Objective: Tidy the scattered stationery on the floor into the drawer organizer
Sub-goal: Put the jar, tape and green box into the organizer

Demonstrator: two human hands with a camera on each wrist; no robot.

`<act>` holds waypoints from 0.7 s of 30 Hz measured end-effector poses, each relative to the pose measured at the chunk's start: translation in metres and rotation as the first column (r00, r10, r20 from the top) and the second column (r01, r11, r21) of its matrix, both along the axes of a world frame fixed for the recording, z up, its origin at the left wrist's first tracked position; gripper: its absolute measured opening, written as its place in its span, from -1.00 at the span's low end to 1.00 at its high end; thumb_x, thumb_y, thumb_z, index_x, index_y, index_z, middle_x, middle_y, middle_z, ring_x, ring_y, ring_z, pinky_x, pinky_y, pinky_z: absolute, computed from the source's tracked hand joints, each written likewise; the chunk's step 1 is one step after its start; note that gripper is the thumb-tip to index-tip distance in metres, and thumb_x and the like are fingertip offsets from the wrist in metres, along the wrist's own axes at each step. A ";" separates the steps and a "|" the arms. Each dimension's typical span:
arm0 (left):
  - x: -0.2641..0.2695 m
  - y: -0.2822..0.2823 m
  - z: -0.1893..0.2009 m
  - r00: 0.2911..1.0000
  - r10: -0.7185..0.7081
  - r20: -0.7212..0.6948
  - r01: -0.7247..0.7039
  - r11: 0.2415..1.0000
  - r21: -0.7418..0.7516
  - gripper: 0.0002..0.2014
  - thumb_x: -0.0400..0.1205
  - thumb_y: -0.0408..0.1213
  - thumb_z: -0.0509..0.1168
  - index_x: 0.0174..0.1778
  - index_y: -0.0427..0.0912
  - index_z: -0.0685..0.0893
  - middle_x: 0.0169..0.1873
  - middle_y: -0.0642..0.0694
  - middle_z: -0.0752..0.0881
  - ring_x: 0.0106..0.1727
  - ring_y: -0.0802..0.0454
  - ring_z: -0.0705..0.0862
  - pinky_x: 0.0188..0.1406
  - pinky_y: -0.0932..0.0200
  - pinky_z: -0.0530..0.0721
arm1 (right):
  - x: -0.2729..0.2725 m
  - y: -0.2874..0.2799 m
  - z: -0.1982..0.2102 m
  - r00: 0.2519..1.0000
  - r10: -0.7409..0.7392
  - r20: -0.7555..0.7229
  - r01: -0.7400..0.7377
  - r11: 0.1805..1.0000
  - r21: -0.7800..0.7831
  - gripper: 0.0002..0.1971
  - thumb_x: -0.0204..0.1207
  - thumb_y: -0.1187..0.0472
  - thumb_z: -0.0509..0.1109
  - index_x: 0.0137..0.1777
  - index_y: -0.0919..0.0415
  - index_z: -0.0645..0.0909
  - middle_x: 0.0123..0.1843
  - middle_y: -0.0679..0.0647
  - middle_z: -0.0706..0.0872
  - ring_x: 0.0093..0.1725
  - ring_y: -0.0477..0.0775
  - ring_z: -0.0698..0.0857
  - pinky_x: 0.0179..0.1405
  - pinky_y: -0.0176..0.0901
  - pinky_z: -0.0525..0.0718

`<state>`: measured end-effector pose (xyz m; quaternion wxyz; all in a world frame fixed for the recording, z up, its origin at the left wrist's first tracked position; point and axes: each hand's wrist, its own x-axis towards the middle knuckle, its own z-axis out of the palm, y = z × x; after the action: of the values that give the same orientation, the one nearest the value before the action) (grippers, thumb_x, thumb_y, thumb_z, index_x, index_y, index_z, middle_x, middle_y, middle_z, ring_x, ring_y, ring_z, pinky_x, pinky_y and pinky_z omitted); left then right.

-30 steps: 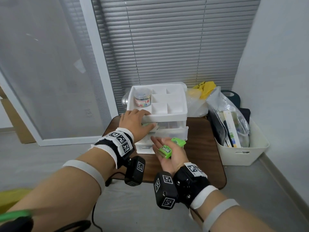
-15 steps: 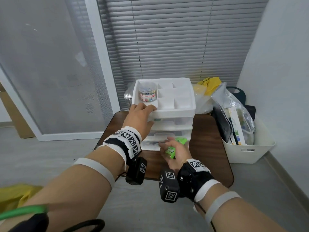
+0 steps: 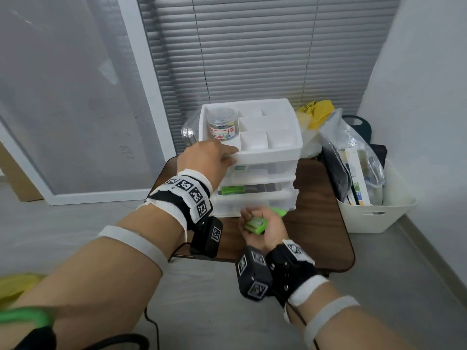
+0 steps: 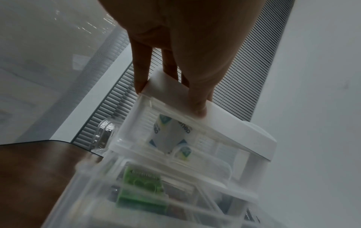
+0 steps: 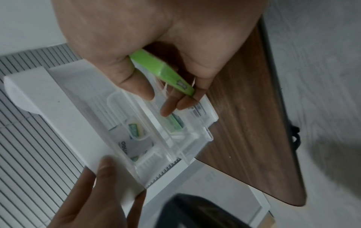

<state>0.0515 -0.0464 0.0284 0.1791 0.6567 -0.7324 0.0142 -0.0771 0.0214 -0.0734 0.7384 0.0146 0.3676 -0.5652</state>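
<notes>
The white drawer organizer (image 3: pixel 273 154) stands on a small brown table (image 3: pixel 321 223), with clear drawers under a divided top tray. My left hand (image 3: pixel 209 157) grips the tray's front left corner, thumb on the front rim (image 4: pixel 199 108) and fingers over the side. My right hand (image 3: pixel 260 221) holds green flat boxes (image 3: pixel 255 224) in its palm at the lowest drawer (image 3: pixel 252 204), which sticks out a little. In the right wrist view the green box (image 5: pixel 160 69) lies under curled fingers whose tips touch the drawer front. Another green pack (image 3: pixel 232 190) lies in the middle drawer.
A jar of coloured clips (image 3: pixel 222 123) sits in the top tray's left compartment. A white bin (image 3: pixel 374 219) full of bags and books stands right of the table, against the wall. A yellow bag (image 3: pixel 316 112) and a clear bottle (image 3: pixel 189 130) lie behind the organizer. Grey floor surrounds the table.
My left hand has gone from the drawer fronts up to the tray's corner. My right hand has closed round the green boxes and moved down to the lowest drawer.
</notes>
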 end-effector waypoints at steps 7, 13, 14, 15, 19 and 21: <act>-0.003 0.003 0.007 1.000 0.028 0.000 -0.028 0.998 0.064 -0.72 0.65 0.08 0.28 0.28 0.36 0.67 0.25 0.03 0.75 0.24 -0.19 0.69 0.10 0.02 0.65 | -0.015 0.040 -0.012 0.786 0.116 -0.607 -0.092 0.993 0.070 -0.83 0.52 0.28 0.35 0.08 0.27 0.56 -0.17 0.17 0.69 -0.42 0.07 0.67 -0.40 -0.15 0.53; -0.003 0.005 0.006 0.999 0.030 -0.009 -0.029 0.996 0.084 -0.72 0.67 0.04 0.25 0.29 0.38 0.66 0.27 0.03 0.74 0.26 -0.20 0.68 0.12 0.00 0.64 | -0.041 0.040 0.029 -0.296 -0.151 -0.943 -0.443 0.896 -0.004 -0.42 0.36 -0.11 0.48 0.21 0.03 0.23 0.07 -0.01 0.58 -0.04 0.14 0.65 -0.15 -0.05 0.63; -0.004 0.006 0.006 0.999 0.032 -0.013 -0.031 0.996 0.085 -0.72 0.68 0.03 0.25 0.30 0.37 0.66 0.28 0.03 0.73 0.27 -0.21 0.67 0.13 0.00 0.64 | -0.044 0.032 0.034 -0.419 -0.205 -0.885 -0.463 0.886 0.014 -0.34 0.33 -0.11 0.49 0.28 0.08 0.23 0.15 0.06 0.55 0.07 0.19 0.62 -0.06 0.00 0.65; -0.004 0.006 0.006 0.999 0.032 -0.016 -0.031 0.996 0.084 -0.72 0.68 0.03 0.25 0.30 0.37 0.66 0.28 0.03 0.73 0.28 -0.21 0.67 0.14 0.00 0.63 | -0.046 0.022 0.040 -0.513 -0.226 -0.828 -0.468 0.882 0.049 -0.25 0.31 -0.12 0.51 0.36 0.14 0.21 0.22 0.12 0.52 0.17 0.23 0.58 0.02 0.03 0.64; -0.004 0.007 0.005 0.999 0.037 -0.022 -0.036 0.997 0.072 -0.71 0.68 0.04 0.25 0.31 0.35 0.66 0.29 0.02 0.72 0.28 -0.20 0.66 0.13 0.00 0.63 | -0.052 -0.026 0.054 -0.614 0.020 -0.789 -0.421 0.838 0.348 0.01 0.31 -0.14 0.56 0.57 0.24 0.03 0.46 0.25 0.31 0.43 0.32 0.40 0.30 0.14 0.56; -0.004 0.006 0.004 0.999 0.039 -0.017 -0.038 0.997 0.067 -0.72 0.68 0.04 0.25 0.31 0.35 0.66 0.28 0.03 0.72 0.28 -0.19 0.67 0.11 0.01 0.63 | -0.050 -0.042 0.049 -0.567 0.089 -0.819 -0.430 0.816 0.386 0.05 0.28 -0.16 0.60 0.58 0.26 0.06 0.48 0.30 0.30 0.43 0.35 0.42 0.35 0.14 0.56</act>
<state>0.0472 -0.0402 0.0322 0.1635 0.6764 -0.7181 -0.0129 -0.1266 -0.0204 -0.0247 0.1903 -0.6469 0.7322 -0.0956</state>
